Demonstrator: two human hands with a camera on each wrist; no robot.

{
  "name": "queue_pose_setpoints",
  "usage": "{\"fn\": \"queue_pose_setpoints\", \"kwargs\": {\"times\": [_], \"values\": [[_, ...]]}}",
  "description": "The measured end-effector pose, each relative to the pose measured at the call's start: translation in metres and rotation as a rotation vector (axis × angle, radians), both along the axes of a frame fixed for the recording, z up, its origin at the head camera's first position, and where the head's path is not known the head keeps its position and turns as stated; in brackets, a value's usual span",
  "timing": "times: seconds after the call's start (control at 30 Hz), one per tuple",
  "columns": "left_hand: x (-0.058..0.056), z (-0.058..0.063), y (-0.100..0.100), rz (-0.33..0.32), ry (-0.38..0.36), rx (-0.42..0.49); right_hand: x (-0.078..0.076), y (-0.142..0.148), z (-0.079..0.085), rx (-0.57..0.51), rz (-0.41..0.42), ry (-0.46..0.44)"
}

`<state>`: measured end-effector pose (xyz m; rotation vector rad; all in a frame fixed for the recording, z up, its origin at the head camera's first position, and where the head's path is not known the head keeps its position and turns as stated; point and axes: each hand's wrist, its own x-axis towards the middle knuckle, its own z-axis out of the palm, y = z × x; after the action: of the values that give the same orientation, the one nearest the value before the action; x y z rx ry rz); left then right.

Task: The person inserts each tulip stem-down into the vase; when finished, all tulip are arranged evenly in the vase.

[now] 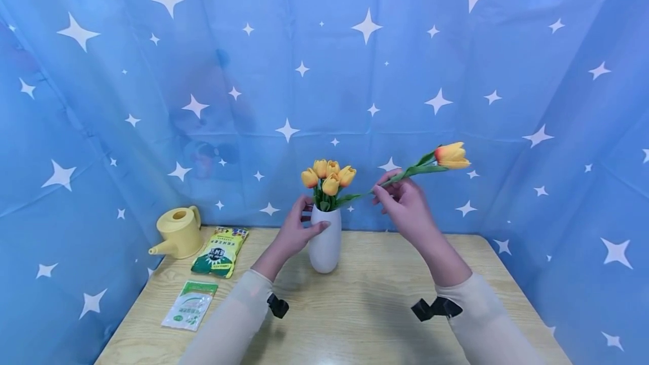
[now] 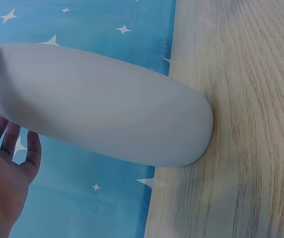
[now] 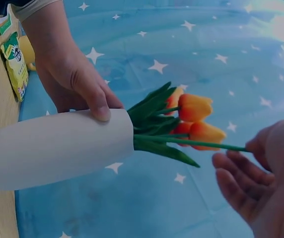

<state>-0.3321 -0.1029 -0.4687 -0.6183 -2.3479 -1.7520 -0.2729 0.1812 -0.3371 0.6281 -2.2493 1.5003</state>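
Note:
My left hand (image 1: 295,228) grips a tall white vase (image 1: 325,246) close to its rim, with the thumb pressed on the near side. The vase stands upright on the table. A bunch of yellow-orange tulips (image 1: 330,183) with green leaves rises from its mouth. My right hand (image 1: 412,210), up and to the right, pinches the green stem of another tulip (image 1: 452,155) between thumb and fingertips. That tulip leans, its bloom up to the right. In the right wrist view its stem (image 3: 191,142) runs from the vase mouth to the right hand (image 3: 273,173).
On the wooden table (image 1: 355,320), a yellow watering can (image 1: 182,235) stands at the back left. Beside it lies a yellow-green packet (image 1: 220,251), and nearer a white-green sachet (image 1: 190,305). A blue star-patterned curtain (image 1: 324,94) hangs behind the table and at its sides.

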Motion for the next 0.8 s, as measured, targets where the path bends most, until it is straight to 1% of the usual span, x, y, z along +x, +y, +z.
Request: {"fn": "queue_pose_setpoints", "kwargs": {"times": [0.13,0.3,0.53,0.6,0.67,0.73,0.8], "values": [[0.0,0.0,-0.001,-0.005,-0.002,0.003,-0.004,-0.009,-0.002,0.104,0.012,-0.043],[0.0,0.0,0.0,0.001,-0.003,-0.003,-0.01,-0.02,-0.004,0.169,0.008,-0.049],[0.0,0.0,-0.001,-0.007,0.006,0.014,-0.014,-0.031,-0.007,0.187,0.018,-0.034],[0.0,0.0,-0.001,-0.007,0.009,0.015,-0.015,-0.034,-0.008,0.195,0.016,-0.052],[0.0,0.0,-0.001,-0.006,0.011,0.015,-0.015,-0.036,-0.008,0.192,0.017,-0.088],[0.0,0.0,-0.001,-0.009,0.011,0.013,-0.015,-0.039,-0.008,0.176,0.025,-0.123],[0.0,0.0,-0.001,-0.012,0.012,0.01,-0.015,-0.04,-0.007,0.145,0.044,-0.138]]}}
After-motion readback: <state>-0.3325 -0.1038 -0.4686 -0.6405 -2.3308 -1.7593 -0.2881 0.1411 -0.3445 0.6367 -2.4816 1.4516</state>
